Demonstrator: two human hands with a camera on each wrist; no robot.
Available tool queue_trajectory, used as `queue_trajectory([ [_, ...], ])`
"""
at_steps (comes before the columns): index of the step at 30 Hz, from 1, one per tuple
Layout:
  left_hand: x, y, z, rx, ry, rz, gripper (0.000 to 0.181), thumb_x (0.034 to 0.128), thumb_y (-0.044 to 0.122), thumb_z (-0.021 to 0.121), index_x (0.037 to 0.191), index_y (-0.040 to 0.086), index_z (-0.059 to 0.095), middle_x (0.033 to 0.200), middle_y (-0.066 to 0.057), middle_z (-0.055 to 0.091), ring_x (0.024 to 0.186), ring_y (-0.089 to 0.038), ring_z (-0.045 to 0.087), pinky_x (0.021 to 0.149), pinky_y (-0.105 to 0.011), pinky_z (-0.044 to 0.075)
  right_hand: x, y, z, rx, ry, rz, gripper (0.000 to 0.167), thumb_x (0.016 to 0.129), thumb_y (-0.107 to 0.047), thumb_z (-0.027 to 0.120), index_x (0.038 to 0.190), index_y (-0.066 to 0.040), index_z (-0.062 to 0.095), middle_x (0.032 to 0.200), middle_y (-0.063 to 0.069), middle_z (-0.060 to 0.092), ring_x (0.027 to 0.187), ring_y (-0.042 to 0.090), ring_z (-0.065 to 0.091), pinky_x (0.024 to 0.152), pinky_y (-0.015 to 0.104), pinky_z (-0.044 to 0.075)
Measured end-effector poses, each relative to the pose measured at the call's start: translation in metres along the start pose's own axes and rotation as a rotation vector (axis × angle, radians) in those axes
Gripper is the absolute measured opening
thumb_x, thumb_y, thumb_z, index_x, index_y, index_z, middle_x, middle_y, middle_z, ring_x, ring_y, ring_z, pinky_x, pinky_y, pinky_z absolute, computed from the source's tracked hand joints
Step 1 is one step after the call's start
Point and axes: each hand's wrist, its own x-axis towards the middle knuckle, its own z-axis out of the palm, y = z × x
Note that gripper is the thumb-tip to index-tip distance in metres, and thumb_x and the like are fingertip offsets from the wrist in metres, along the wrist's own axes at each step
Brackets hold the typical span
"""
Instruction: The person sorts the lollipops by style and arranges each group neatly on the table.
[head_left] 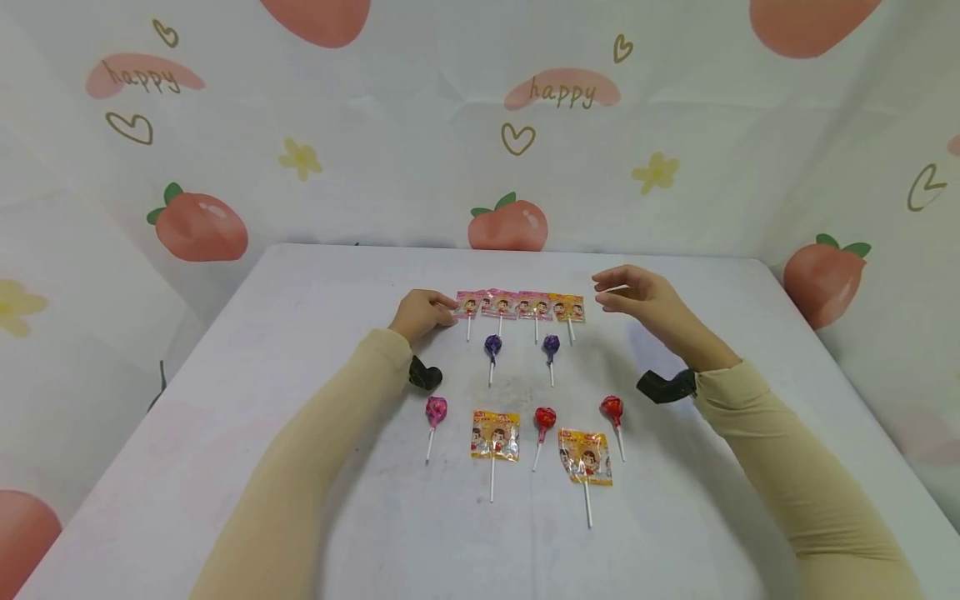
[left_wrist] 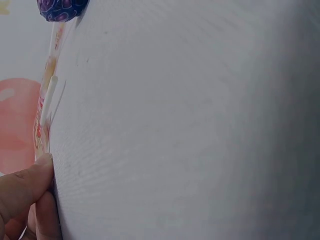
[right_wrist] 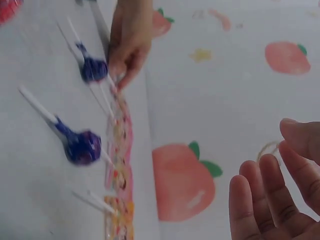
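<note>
At the left end of a row of flat-wrapped lollipops, my left hand (head_left: pixel 422 315) pinches the edge of a pink-wrapped lollipop (head_left: pixel 469 303) between thumb and fingers; the left wrist view shows the thumb (left_wrist: pixel 35 182) on the wrapper's edge. Two more pink-wrapped lollipops (head_left: pixel 500 302) (head_left: pixel 535 305) and an orange-wrapped lollipop (head_left: pixel 567 307) continue the row, sticks toward me. Right of that row, my right hand (head_left: pixel 641 293) hovers above the table with relaxed fingers and holds nothing. Two round purple lollipops (head_left: pixel 492 345) (head_left: pixel 551 346) lie in front of the row.
Nearer me on the white table (head_left: pixel 375 533) lie a round pink lollipop (head_left: pixel 436 409), two round red lollipops (head_left: pixel 545 418) (head_left: pixel 612 407) and two orange-wrapped lollipops (head_left: pixel 495 435) (head_left: pixel 586 457). A fruit-printed cloth (head_left: pixel 420 192) hangs behind the table's far edge.
</note>
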Motion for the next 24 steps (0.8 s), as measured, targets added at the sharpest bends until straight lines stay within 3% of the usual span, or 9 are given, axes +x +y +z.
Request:
queue_trajectory([
  [5, 0.002, -0.001, 0.001, 0.006, 0.003, 0.007, 0.026, 0.083, 0.012, 0.075, 0.109, 0.013, 0.072, 0.085, -0.003, 0.061, 0.082, -0.017, 0.05, 0.077, -0.028, 0.041, -0.03, -0.007, 0.012, -0.014, -0.051, -0.029, 0.036, 0.096, -0.019, 0.062, 0.125, -0.001, 0.054, 0.12, 0.006, 0.059, 0.106, 0.008, 0.06, 0.087, 0.017, 0.048],
  [13, 0.0, 0.0, 0.001, -0.006, -0.004, 0.006, 0.026, 0.0833, 0.012, 0.075, 0.11, 0.013, 0.072, 0.09, -0.004, 0.063, 0.085, -0.017, 0.051, 0.08, -0.029, 0.042, -0.07, 0.005, 0.045, 0.002, -0.17, -0.02, 0.037, 0.09, -0.015, 0.068, 0.122, 0.001, 0.057, 0.122, 0.023, 0.059, 0.115, 0.041, 0.057, 0.087, 0.025, 0.052],
  [18, -0.001, 0.001, 0.0, -0.01, -0.005, 0.002, 0.027, 0.0839, 0.012, 0.074, 0.111, 0.013, 0.072, 0.092, -0.005, 0.063, 0.087, -0.018, 0.052, 0.084, -0.03, 0.042, -0.089, 0.016, 0.062, -0.056, -0.243, -0.077, 0.038, 0.088, -0.011, 0.071, 0.121, 0.004, 0.058, 0.121, 0.021, 0.061, 0.113, 0.039, 0.059, 0.094, 0.036, 0.05],
  [24, -0.005, 0.002, -0.001, 0.007, -0.01, 0.016, 0.027, 0.0838, 0.012, 0.074, 0.111, 0.012, 0.072, 0.091, -0.005, 0.063, 0.085, -0.017, 0.05, 0.079, -0.028, 0.041, -0.105, 0.022, 0.076, -0.211, -0.265, -0.068, 0.043, 0.082, -0.021, 0.077, 0.12, -0.009, 0.062, 0.12, 0.005, 0.062, 0.114, 0.027, 0.058, 0.099, 0.036, 0.046],
])
